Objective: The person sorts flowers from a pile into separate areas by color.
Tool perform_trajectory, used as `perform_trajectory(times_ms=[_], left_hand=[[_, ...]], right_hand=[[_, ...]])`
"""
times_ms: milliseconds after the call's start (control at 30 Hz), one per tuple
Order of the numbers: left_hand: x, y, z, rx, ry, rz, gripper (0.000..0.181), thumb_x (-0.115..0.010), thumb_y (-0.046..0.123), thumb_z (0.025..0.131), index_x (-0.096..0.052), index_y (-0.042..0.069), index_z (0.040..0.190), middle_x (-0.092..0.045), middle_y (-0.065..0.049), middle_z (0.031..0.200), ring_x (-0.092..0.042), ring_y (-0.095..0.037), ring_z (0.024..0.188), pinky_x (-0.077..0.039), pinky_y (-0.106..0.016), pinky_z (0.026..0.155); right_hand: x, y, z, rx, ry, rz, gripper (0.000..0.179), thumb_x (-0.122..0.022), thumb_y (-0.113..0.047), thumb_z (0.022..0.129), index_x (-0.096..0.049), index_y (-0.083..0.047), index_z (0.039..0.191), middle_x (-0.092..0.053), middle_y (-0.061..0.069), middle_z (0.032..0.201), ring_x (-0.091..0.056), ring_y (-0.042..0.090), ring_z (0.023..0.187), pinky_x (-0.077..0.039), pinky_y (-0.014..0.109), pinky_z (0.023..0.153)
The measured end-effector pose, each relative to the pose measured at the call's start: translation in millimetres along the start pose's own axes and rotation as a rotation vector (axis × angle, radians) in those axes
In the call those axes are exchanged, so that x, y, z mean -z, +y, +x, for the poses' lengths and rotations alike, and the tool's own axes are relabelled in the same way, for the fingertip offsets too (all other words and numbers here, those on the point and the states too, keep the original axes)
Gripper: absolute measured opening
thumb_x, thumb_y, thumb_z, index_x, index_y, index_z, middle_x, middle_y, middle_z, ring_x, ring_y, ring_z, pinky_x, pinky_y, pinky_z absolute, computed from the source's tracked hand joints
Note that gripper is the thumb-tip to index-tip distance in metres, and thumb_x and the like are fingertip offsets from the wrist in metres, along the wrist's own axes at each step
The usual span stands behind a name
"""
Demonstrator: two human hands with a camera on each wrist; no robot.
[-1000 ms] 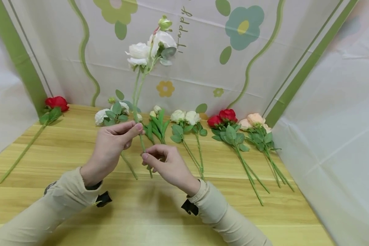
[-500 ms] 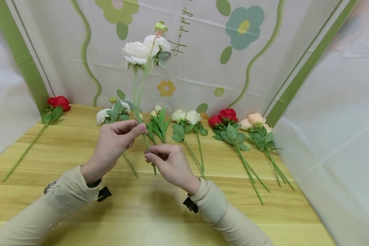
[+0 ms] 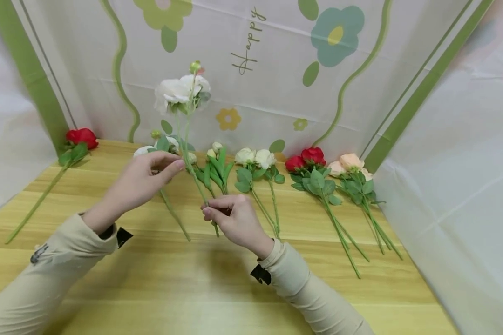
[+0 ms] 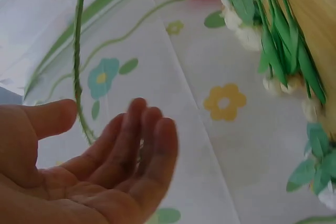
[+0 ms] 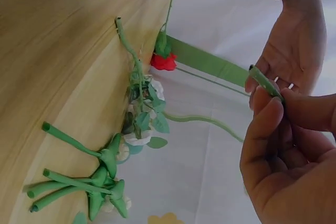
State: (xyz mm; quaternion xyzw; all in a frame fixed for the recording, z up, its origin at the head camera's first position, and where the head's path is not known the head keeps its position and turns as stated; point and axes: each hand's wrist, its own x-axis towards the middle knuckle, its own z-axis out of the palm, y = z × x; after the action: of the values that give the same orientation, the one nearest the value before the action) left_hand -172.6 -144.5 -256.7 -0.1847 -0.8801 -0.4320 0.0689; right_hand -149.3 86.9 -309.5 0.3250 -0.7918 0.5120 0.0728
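A spray of white artificial flowers (image 3: 176, 90) with a small green bud stands upright above the table, leaning slightly left. My right hand (image 3: 239, 221) pinches its green stem (image 3: 198, 181) low down between thumb and fingers. In the right wrist view the cut stem end (image 5: 266, 83) pokes out past the right fingers. My left hand (image 3: 136, 181) is beside the stem, higher up, its thumb and fingers spread apart. The left wrist view has the left palm (image 4: 100, 187) turned up, fingers loosely bent, the stem passing by the thumb.
Along the back of the wooden table (image 3: 218, 288) lie a red rose (image 3: 82, 137), another white spray (image 3: 167, 145), white tulips (image 3: 219, 170), cream roses (image 3: 255, 158), red roses (image 3: 312, 157) and peach roses (image 3: 351, 162). A printed cloth (image 3: 276, 107) hangs behind.
My left hand has let go of the stem and drawn away to the left. The white blooms have come lower and a little left; the right hand keeps its pinch, shifting slightly right.
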Motion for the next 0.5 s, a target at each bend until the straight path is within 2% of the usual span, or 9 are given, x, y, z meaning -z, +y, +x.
perform_trajectory(times_ms=[100, 233, 367, 500], left_hand=[[6.5, -7.6, -0.6, 0.018, -0.027, 0.098, 0.049, -0.049, 0.046, 0.102, -0.064, 0.006, 0.126, -0.066, -0.012, 0.115, -0.059, -0.031, 0.108, -0.048, -0.052, 0.082], [4.1, -24.2, -6.3, 0.018, -0.058, 0.185, 0.046, -0.049, 0.04, 0.104, -0.063, 0.001, 0.124, -0.067, -0.017, 0.114, -0.062, -0.035, 0.104, -0.05, -0.053, 0.081], [0.2, -40.8, -13.0, -0.025, -0.057, 0.248, 0.042, -0.053, 0.033, 0.103, -0.064, -0.003, 0.12, -0.067, -0.02, 0.111, -0.063, -0.038, 0.102, -0.049, -0.055, 0.082], [-1.2, -52.4, -20.8, -0.056, -0.075, 0.306, 0.038, -0.055, 0.03, 0.103, -0.066, -0.004, 0.116, -0.067, -0.021, 0.109, -0.062, -0.04, 0.103, -0.048, -0.057, 0.084]], right_hand=[[0, 3, 3.1, -0.065, -0.018, -0.023, 0.01, -0.069, -0.002, 0.092, -0.077, 0.0, 0.097, -0.072, 0.001, 0.078, -0.067, 0.016, 0.065, -0.052, 0.025, 0.056], [-1, 10, 8.7, -0.156, -0.054, -0.06, 0.011, -0.069, -0.007, 0.093, -0.077, -0.002, 0.099, -0.072, -0.002, 0.076, -0.067, 0.013, 0.067, -0.052, 0.024, 0.056], [-2, 17, 17.7, -0.185, -0.109, -0.117, 0.012, -0.068, -0.009, 0.094, -0.078, -0.004, 0.099, -0.071, -0.003, 0.074, -0.066, 0.011, 0.064, -0.048, 0.023, 0.052], [-4, 22, 28.8, -0.214, -0.158, -0.154, 0.013, -0.068, -0.009, 0.094, -0.077, -0.003, 0.101, -0.071, -0.002, 0.074, -0.065, 0.01, 0.062, -0.05, 0.022, 0.053]])
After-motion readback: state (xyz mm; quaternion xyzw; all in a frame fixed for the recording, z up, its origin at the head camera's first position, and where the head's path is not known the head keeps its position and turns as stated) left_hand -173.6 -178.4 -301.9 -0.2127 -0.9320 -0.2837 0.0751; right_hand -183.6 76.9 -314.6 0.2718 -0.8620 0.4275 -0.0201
